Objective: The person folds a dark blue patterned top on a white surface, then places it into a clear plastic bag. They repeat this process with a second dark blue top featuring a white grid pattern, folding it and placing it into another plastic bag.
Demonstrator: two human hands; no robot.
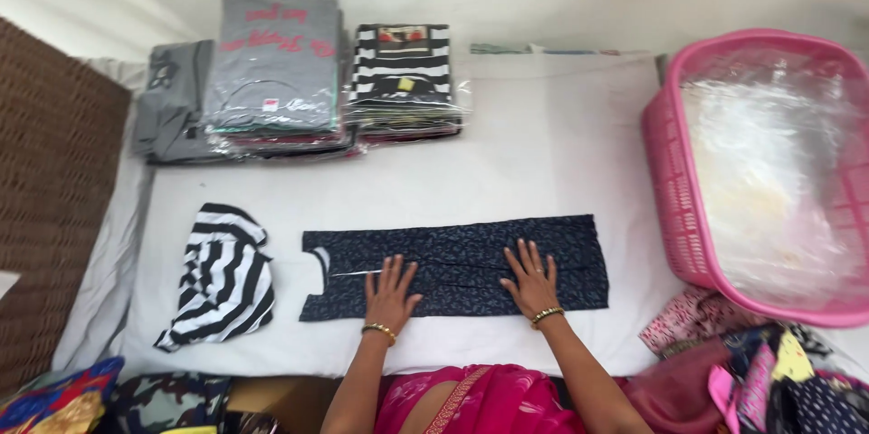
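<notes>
White sheet (pixel 507 171) over a flat surface; dark garment (pixel 453 264) folded long, lying under both hands; left hand (pixel 391 289) & right hand (pixel 531 278) pressed flat on it, fingers spread, gripping nothing; striped top (pixel 222 276) just left of garment; pink basket (pixel 674 190) to the right; packed shirts (pixel 276 72) beyond.

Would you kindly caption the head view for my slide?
Both hands, left and right, press flat on a folded dark garment.

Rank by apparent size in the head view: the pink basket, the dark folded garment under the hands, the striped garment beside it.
1. Pink basket, partly cut off.
2. Dark folded garment, under both hands.
3. Striped garment, clearly smallest.
</notes>
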